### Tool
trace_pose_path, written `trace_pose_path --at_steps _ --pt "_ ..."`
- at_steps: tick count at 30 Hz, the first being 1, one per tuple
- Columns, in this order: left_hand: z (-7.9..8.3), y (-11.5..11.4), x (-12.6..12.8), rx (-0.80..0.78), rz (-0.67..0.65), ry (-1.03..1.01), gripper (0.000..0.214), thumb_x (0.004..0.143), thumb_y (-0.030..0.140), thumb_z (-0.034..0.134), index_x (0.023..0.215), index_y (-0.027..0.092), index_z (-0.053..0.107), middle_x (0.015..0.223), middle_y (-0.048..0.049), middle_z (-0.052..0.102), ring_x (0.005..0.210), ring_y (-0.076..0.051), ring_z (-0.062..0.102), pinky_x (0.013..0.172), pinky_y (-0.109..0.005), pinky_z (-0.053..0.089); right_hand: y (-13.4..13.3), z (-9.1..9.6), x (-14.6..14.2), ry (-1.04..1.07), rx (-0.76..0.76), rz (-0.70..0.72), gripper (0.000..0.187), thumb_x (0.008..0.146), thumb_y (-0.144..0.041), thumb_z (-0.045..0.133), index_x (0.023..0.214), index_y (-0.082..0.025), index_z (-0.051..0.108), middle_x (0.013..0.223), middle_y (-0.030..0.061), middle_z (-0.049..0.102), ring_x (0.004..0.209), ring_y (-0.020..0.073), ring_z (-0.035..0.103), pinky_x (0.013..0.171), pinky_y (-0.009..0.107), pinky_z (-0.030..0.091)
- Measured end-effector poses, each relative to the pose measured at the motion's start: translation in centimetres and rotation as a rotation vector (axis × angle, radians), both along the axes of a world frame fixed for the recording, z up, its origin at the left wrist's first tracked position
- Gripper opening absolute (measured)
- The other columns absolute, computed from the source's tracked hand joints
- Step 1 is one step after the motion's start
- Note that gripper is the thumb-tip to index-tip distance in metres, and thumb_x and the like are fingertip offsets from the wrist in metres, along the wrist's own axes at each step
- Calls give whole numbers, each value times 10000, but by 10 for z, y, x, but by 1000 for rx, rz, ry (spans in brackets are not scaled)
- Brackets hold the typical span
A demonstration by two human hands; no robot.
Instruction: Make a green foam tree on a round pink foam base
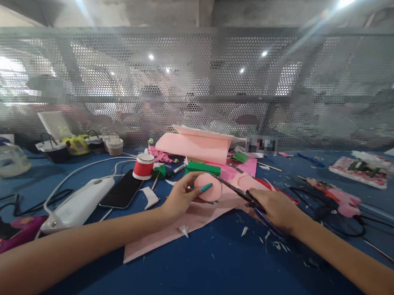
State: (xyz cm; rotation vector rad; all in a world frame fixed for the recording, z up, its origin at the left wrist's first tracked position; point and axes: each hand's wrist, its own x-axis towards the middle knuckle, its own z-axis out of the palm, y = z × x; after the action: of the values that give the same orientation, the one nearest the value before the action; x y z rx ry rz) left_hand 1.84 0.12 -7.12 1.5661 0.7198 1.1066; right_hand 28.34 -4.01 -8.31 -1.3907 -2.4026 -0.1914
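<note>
In the middle of the view, my left hand (183, 195) pinches a round pink paper disc (208, 188) between thumb and fingers. My right hand (275, 207) is closed around the handles of dark scissors (236, 189). The scissor blades point left, and their tips reach the right edge of the disc. Whether the blades touch the paper I cannot tell. Under both hands lies a larger pink sheet (163, 235) on the blue table. A green block-shaped piece (202, 168) sits just behind my left hand.
On the left are a black phone (122, 190), a red-and-white cup (144, 167) and a white power strip (80, 203) with cables. A rolled pink sheet (193, 146) lies at the back. To the right rests a pink glue gun (346, 200). A perforated metal screen (176, 79) stands behind.
</note>
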Motion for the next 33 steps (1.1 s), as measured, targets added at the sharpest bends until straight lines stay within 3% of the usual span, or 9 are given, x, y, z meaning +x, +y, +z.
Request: trace_pose_path --at_steps 12,22,33 --pt "2 0 2 -5 18 -4 402 734 351 691 1091 211 571 1119 -77 628 957 -221 621 713 -314 571 0 -1 0 12 -17 3 344 889 -498 351 802 -189 477 761 106 634 672 221 590 570 290 342" --pt "-1 0 0 -30 1 29 414 731 326 688 1112 210 573 1126 -71 619 890 -211 640 655 -330 589 -3 2 -1 -58 90 -34 328 893 -495 343 802 -199 453 737 74 616 654 192 584 541 268 298" --pt "0 1 1 -17 5 33 395 727 306 698 1092 206 583 1063 -58 613 894 -200 625 645 -315 600 -2 2 -2 -52 40 -14 313 885 -476 357 805 -193 463 722 83 629 647 202 588 557 278 305"
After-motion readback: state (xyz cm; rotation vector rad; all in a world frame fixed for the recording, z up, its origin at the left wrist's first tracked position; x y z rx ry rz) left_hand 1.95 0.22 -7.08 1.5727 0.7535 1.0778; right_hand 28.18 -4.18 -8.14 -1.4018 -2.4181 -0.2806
